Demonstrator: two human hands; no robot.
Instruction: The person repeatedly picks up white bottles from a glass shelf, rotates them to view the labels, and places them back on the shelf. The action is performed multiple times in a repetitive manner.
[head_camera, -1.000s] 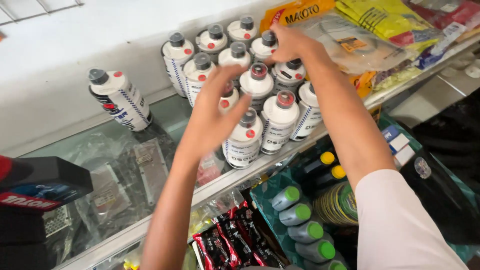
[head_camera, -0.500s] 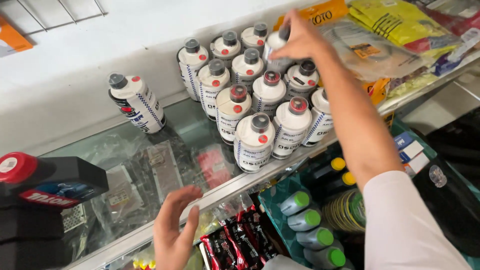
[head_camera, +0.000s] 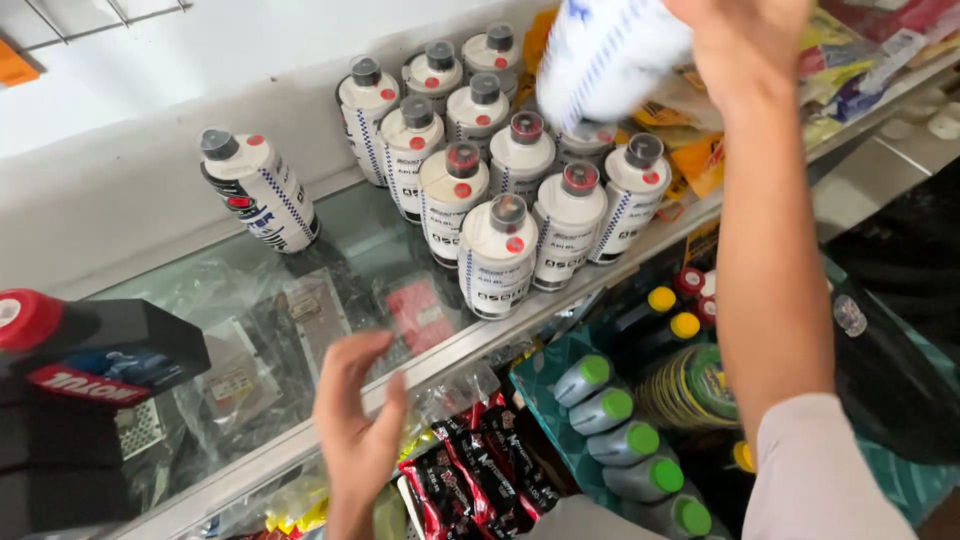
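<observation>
Gripping a lifted white bottle (head_camera: 605, 55), right hand's (head_camera: 745, 45) fingers; left hand (head_camera: 358, 425) spread, empty.

- Bright, even daylight-like light; the white wall at upper left is near washed out.
- Soft glare on the glass table (head_camera: 380, 250).
- The raised white bottle (head_camera: 610, 55) and left hand (head_camera: 355, 420) are motion-blurred.
- Standing bottles are sharp.

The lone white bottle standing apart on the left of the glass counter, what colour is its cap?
Dark grey, on the lone white bottle, seen in the head view.
</observation>
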